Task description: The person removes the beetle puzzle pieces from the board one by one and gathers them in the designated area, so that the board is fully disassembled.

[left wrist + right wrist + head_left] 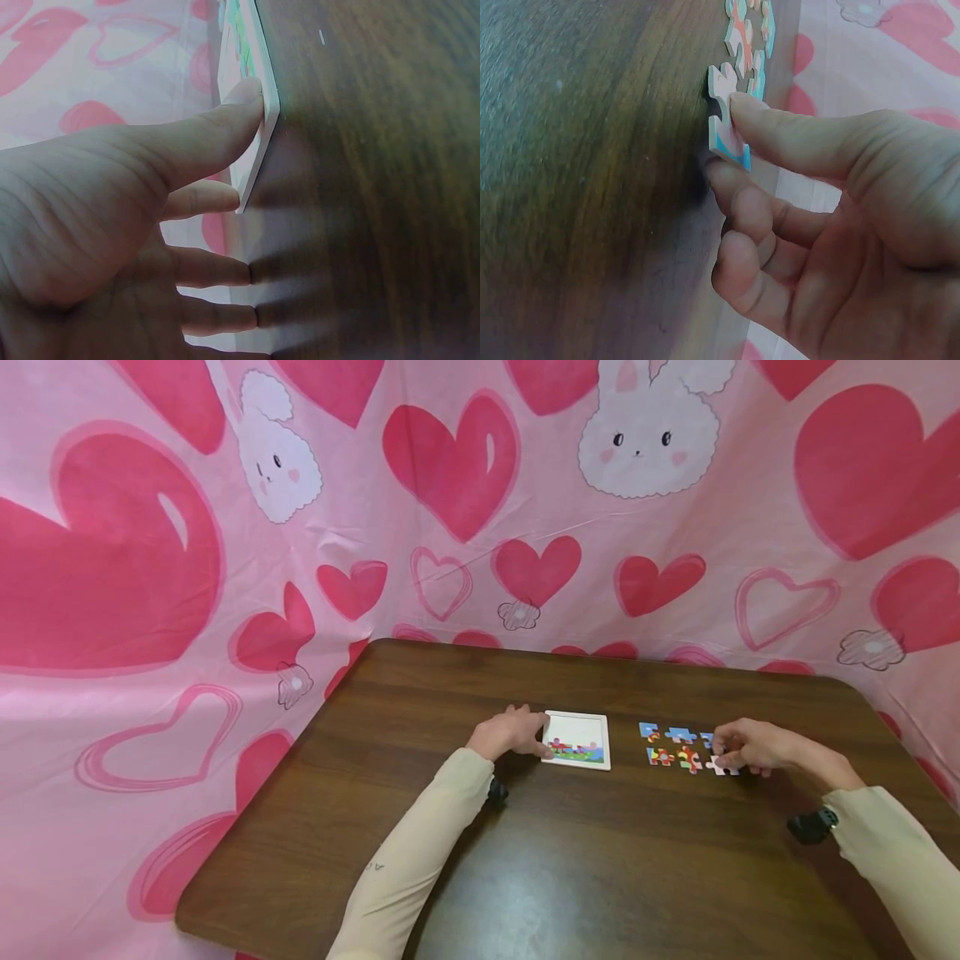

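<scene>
In the head view my left hand [512,732] is at the left side of a white-framed puzzle board [576,766] with a colourful strip of assembled picture along its bottom. The left wrist view shows the thumb lying on the frame [264,124], the index fingertip at its edge and the other fingers straight, touching the table. To the right, my right hand [753,745] pinches a pale pink puzzle piece with a blue corner [727,139], thumb on top and index finger at its lower edge. Its other fingers are curled.
Several loose puzzle pieces [681,735] lie in two rows between the board and my right hand. Everything rests on a dark brown wooden table [600,860] with rounded corners. A pink cloth [465,468] with hearts and rabbits hangs behind and to the left.
</scene>
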`<control>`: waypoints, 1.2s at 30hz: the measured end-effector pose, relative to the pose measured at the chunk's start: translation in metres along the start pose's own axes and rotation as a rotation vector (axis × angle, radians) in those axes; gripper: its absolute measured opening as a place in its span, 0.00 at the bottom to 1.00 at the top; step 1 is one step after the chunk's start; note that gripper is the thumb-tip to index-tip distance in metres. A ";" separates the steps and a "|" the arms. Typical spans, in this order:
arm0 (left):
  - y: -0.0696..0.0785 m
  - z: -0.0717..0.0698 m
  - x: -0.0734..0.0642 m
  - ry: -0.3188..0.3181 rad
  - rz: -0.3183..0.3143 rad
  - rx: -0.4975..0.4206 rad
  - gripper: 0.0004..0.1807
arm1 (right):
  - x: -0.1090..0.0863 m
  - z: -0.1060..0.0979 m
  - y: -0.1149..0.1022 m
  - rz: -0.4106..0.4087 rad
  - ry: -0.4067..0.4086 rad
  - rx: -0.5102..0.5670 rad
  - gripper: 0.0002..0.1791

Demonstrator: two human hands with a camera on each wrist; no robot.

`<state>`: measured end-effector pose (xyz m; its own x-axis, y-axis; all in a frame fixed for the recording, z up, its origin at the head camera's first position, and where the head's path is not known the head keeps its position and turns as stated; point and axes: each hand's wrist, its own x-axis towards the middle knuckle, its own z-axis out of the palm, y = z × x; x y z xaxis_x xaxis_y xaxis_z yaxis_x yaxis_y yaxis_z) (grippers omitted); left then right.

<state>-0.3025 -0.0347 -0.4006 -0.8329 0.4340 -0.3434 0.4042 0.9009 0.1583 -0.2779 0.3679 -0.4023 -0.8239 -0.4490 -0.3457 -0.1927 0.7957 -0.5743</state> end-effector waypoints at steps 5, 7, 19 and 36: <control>0.000 -0.001 0.000 0.004 0.009 0.009 0.34 | 0.000 0.001 0.000 0.024 0.029 -0.021 0.12; 0.001 -0.001 0.000 0.003 0.011 0.014 0.34 | 0.000 0.001 0.000 0.036 0.039 -0.031 0.14; 0.001 0.000 0.000 -0.007 0.000 0.001 0.35 | 0.003 0.003 -0.021 0.012 0.073 -0.121 0.06; 0.000 -0.001 0.002 -0.002 0.012 0.000 0.35 | 0.017 0.015 -0.051 -0.108 0.205 -0.045 0.09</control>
<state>-0.3039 -0.0335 -0.4006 -0.8274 0.4446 -0.3432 0.4140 0.8957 0.1623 -0.2745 0.3133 -0.3899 -0.8873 -0.4444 -0.1233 -0.3056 0.7668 -0.5645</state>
